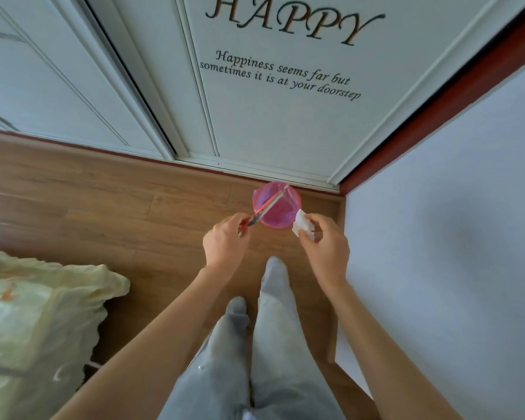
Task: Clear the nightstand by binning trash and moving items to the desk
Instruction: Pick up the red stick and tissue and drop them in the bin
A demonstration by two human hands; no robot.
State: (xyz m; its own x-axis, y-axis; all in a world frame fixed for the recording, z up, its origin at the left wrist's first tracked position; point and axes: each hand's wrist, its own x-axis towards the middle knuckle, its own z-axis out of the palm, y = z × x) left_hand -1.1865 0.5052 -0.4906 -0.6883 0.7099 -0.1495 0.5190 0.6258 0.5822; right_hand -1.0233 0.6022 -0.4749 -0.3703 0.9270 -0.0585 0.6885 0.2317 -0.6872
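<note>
Pink bin (275,204): translucent plastic, lined with a pink bag, standing on the wood floor (103,201) in the corner where the wardrobe doors meet the pale wall (443,237).
Left hand (225,239): fingers curled round one end of a thin red and silver wrapper (265,211); grip is closed on it.
Wrapper position: long and flat, slanting up and right from the left hand, its far end over the bin opening.
Right hand (323,239): fingers and thumb pinching a crumpled white tissue (300,228); closed on it.
Tissue position: just beside the bin's right rim, at the near edge, above the floor; contact with the rim can't be told.
Hands relative to bin: one on each side of the near rim, both arms stretched forward and down.
Legs (273,328): grey trousers and grey socks, feet on the floor just short of the bin.
Wardrobe door (285,116): white panel, lettering "HAPPY" and a line of script under it.
Bedding (37,322): pale yellow crumpled fabric at the lower left edge, well apart from the bin.
Trim: red-brown strip along the base of the doors and up the corner.
</note>
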